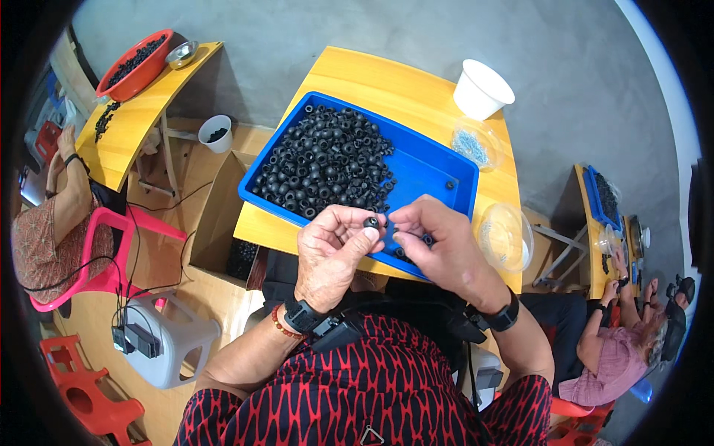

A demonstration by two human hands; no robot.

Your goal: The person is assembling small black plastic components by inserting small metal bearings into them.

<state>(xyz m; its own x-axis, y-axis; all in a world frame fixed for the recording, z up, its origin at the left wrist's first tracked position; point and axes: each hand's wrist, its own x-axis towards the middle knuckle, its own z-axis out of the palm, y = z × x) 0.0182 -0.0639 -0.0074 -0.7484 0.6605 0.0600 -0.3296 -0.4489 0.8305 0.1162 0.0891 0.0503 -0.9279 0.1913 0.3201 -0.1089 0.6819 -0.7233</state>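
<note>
My left hand (327,256) pinches a small black hollow ball-shaped part (371,222) between thumb and fingers, its opening facing up. Close beside it on the right, my right hand (445,245) has its thumb and forefinger drawn together; whatever is in them is too small to make out. Both hands are over the near edge of a blue tray (465,201). A heap of similar black parts (320,160) fills the tray's left side. A few loose ones lie at its right and under my right hand.
On the yellow table (372,70) stand a white tub (482,93), a clear dish of small metal pieces (471,145) and a clear round container (506,238). A cardboard box (212,215) and a grey stool (167,346) are at left. Other people sit at tables on both sides.
</note>
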